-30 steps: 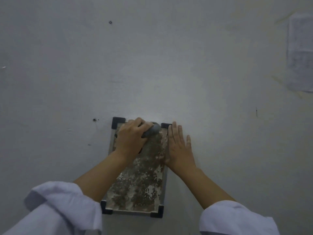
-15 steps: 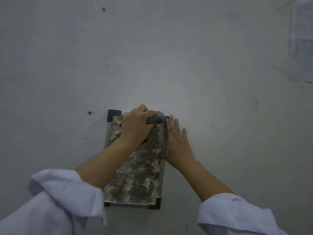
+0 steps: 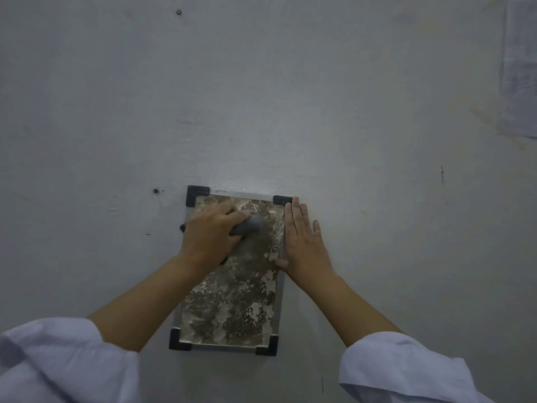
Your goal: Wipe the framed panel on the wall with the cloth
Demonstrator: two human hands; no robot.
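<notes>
Gripping a bunched grey cloth (image 3: 247, 226), the left hand (image 3: 212, 231) presses it against the upper part of the framed panel (image 3: 232, 301) on the wall (image 3: 290, 97). Its fingers (image 3: 232, 212) are curled over the cloth, clamped on it, and only a rounded grey end of the cloth shows past the knuckles, toward the panel's middle. The panel hangs upright, a tall rectangle with a pale thin frame and black corner pieces (image 3: 197, 194) at all four corners. Its face is mottled brown and cream, blotchy all over.

The right hand (image 3: 303, 245) lies flat along the panel's right edge, palm to the wall. Its fingers (image 3: 296, 216) are straight and close together, pointing up, with the tips just below the top right corner piece. The thumb side rests on the frame while the rest of the hand lies on the bare wall beside it.

Both forearms are bare, reaching up from rolled white sleeves (image 3: 64, 362) at the bottom of the view.

On the wall, a small dark screw or hole (image 3: 156, 191) sits just left of the panel's top left corner, and another (image 3: 178, 11) is high up. A pale sheet of paper (image 3: 520, 68) is stuck at the far right edge, well apart from the panel.
</notes>
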